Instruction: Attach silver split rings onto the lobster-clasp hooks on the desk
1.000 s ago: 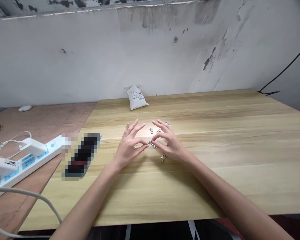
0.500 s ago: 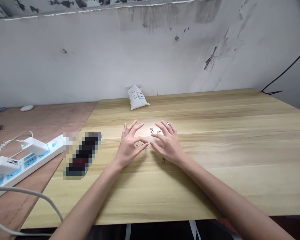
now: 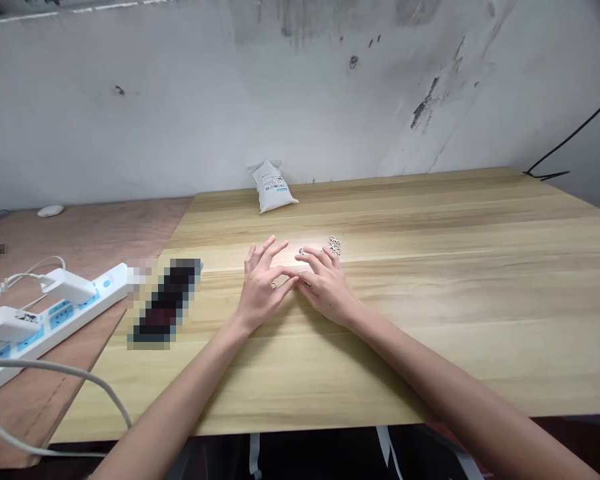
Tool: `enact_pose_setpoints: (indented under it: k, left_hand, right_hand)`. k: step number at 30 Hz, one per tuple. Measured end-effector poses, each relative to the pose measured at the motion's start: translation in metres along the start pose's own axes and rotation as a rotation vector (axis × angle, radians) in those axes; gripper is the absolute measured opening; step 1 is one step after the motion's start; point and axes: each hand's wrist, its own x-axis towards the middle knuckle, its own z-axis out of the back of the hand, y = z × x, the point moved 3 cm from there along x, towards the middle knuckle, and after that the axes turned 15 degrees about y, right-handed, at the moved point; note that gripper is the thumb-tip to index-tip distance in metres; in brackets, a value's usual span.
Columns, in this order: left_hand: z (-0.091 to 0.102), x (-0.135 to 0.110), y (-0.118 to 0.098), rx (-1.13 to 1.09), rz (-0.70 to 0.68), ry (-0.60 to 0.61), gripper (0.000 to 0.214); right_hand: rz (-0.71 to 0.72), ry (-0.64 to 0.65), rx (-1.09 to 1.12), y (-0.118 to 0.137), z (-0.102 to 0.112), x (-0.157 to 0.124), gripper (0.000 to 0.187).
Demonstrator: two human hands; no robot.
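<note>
Because anything this tiny presumably called for delicacy, we held our two hands tip to tip over the counter (image 3: 440, 320), the left hand (image 3: 263, 290) pinched narrow, its contents, if any, too small to tell, the right hand (image 3: 327, 288) narrow too, one metal clasp (image 3: 307, 284) showing between thumb and forefinger, perhaps ungripped. We counted one metal ring (image 3: 274, 286) through the left pinch's gap, one uncountable metal cluster (image 3: 335, 245) just beyond the right hand, one white packet (image 3: 276, 191).
</note>
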Motion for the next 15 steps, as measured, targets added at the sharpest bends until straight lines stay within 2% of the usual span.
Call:
enact_pose_setpoints:
  k: [5,8,12,15]
  left_hand:
    - [0.002,0.000,0.010,-0.079,0.080,0.005,0.009]
    - [0.003,0.001,0.017,-0.136,0.126,0.026,0.016]
    - [0.001,0.001,0.022,-0.202,0.101,0.098,0.011]
    - [0.003,0.001,0.022,-0.204,0.056,0.099,0.011]
  right_hand:
    - [0.048,-0.049,0.029,0.000,0.006,0.000,0.022]
    - [0.062,-0.083,0.044,0.001,0.009,0.000,0.020]
    - [0.045,-0.096,0.073,0.001,0.009,0.001,0.020]
    - [0.016,-0.094,0.098,-0.002,0.006,0.001,0.018]
